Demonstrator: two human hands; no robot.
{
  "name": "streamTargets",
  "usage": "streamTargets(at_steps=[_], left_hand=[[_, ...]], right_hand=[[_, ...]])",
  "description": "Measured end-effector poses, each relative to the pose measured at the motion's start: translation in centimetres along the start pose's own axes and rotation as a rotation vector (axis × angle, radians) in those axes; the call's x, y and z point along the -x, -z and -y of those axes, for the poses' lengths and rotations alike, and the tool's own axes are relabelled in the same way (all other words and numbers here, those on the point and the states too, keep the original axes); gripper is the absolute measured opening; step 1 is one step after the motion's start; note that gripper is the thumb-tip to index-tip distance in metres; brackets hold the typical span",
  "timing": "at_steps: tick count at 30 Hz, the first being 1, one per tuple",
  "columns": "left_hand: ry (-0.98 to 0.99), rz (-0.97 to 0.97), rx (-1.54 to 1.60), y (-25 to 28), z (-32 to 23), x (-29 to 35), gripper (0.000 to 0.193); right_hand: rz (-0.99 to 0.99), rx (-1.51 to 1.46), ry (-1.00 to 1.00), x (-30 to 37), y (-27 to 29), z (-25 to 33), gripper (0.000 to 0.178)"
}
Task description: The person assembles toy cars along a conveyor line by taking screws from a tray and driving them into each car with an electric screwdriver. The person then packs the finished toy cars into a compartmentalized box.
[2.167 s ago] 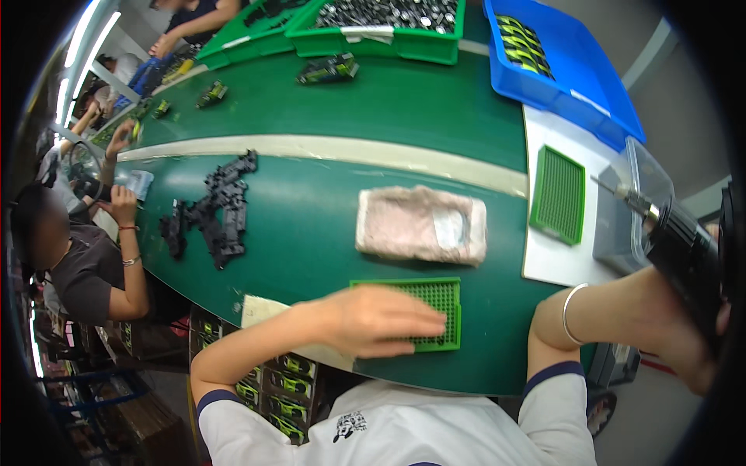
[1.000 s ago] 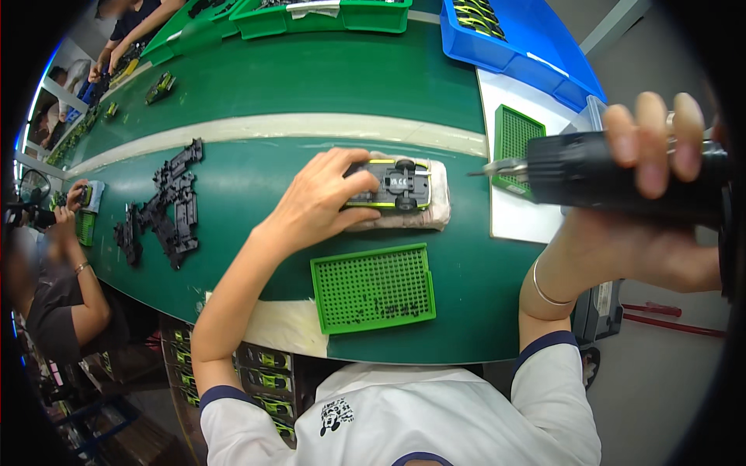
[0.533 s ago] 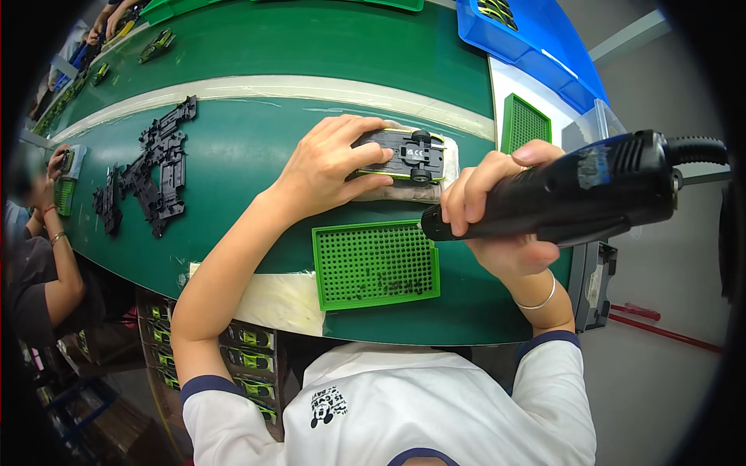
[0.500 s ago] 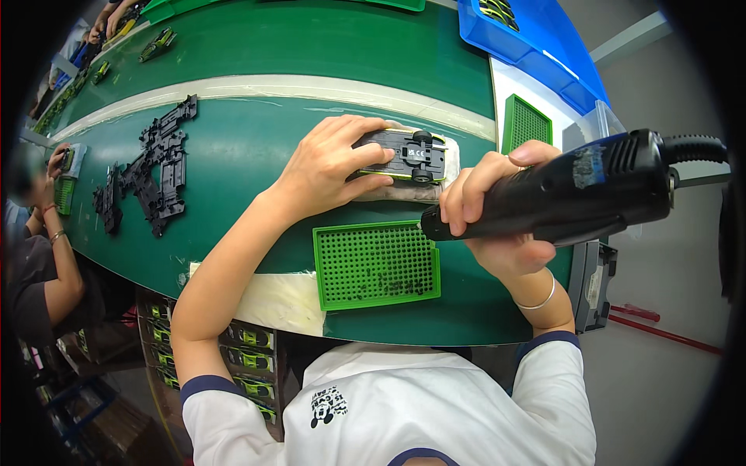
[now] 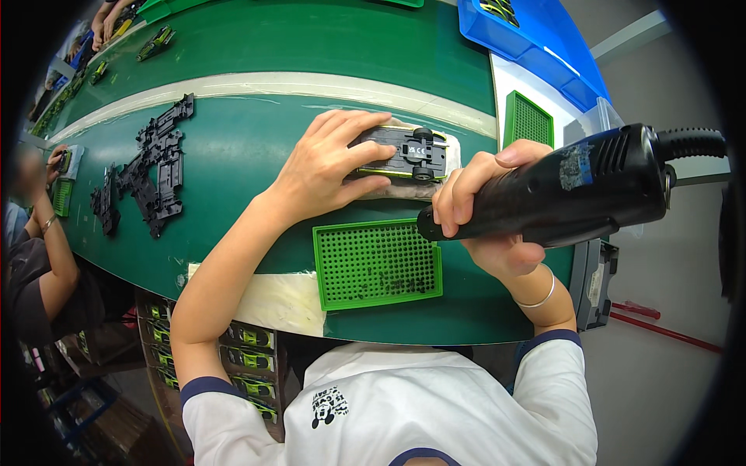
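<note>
My left hand (image 5: pixel 322 159) grips a toy car (image 5: pixel 404 155) by one end. The car lies upside down, its black underside and wheels facing up, on a pale cloth pad (image 5: pixel 453 159). My right hand (image 5: pixel 489 206) is wrapped round a black electric screwdriver (image 5: pixel 579 186) with a ribbed cable at its rear. The driver's front end is over the upper right corner of a green perforated tray (image 5: pixel 377 264), apart from the car. Small dark screws sit in many of the tray's holes, mostly along its near right part.
Black plastic chassis parts (image 5: pixel 159 167) are heaped on the green table at left. A blue bin (image 5: pixel 536 54) and a second green tray (image 5: pixel 528 120) stand at far right. Below the table edge, a box (image 5: pixel 252 361) holds several green cars. Another person (image 5: pixel 47 264) works at far left.
The screwdriver and my right hand have shifted slightly left and down over the tray corner. My left hand and the car have barely moved.
</note>
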State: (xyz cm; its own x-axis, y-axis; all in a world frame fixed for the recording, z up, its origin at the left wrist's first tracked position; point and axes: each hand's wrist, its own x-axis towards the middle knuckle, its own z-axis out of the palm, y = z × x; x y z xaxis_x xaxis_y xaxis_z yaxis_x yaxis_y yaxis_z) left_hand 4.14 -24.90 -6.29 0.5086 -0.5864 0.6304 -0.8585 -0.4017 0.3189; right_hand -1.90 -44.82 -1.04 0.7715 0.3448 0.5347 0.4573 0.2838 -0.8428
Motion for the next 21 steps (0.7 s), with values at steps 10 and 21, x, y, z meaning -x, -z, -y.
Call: streamTargets(at_steps=[10, 21], left_hand=[[0.07, 0.139, 0.132, -0.5, -5.9, 0.5, 0.022], [0.104, 0.095, 0.214, -0.3, -6.2, 0.4, 0.012]], right_hand=[[-0.012, -0.124, 0.131, -0.1, -0.4, 2.3, 0.077], [0.174, -0.181, 0.311, -1.1, 0.4, 2.1, 0.08]])
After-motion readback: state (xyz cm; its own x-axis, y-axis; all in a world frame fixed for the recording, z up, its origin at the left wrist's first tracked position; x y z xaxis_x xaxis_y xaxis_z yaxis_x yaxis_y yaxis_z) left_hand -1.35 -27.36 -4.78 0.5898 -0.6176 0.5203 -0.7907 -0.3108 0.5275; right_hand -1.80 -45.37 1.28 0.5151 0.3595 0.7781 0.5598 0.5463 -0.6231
